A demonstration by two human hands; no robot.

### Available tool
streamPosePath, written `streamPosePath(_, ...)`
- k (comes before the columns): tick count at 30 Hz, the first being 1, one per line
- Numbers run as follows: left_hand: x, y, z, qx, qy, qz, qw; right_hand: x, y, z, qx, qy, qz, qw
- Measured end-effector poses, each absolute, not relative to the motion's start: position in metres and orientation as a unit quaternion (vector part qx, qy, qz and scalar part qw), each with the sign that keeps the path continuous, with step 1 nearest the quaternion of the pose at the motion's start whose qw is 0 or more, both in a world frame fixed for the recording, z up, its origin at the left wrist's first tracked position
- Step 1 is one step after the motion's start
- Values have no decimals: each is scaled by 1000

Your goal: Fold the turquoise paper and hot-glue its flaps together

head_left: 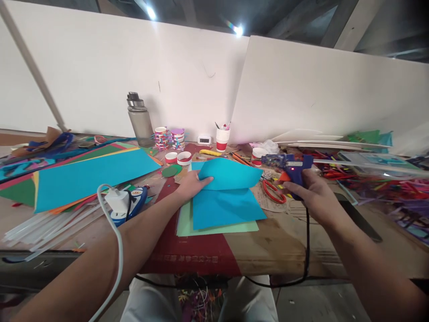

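My left hand (191, 184) pinches the far edge of a blue paper sheet (225, 206) and folds it back over itself into a curl. The sheet lies on a pale green sheet (217, 229) on the wooden table (278, 246). My right hand (310, 192) is wrapped round the grip of a blue hot glue gun (291, 164). The gun's nozzle points left towards the curled sheet, a red light glows on it, and its black cord (306, 241) hangs over the table edge.
Red scissors (273, 191) lie beside the gun. A stack of coloured sheets (90, 176), clear glue sticks (50, 228), a white plug and cable (115, 201), a grey bottle (140, 120), tape rolls (177, 157) and a cup (222, 139) stand around. Pipe cleaners (385, 185) crowd the right.
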State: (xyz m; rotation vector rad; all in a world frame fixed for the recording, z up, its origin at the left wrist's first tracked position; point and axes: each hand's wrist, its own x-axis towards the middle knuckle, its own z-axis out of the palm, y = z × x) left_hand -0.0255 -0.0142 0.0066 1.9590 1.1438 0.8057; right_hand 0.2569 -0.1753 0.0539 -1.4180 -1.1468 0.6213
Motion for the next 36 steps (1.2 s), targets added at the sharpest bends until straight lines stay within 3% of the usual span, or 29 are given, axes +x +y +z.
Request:
streamPosePath(8, -23, -21, 11, 739, 464, 376, 312, 221, -171, 37, -615, -652, 216, 388)
streamPosePath(15, -17, -24, 1, 721, 484, 330, 370, 226, -164, 25, -678, -696, 44, 233)
streamPosePath(29, -15, -24, 3, 705, 474, 344, 401, 225, -167, 18, -737, -647, -6, 198)
streamPosePath(36, -14, -29, 5, 726, 474, 346, 358, 210, -162, 15, -731, -661, 0, 167)
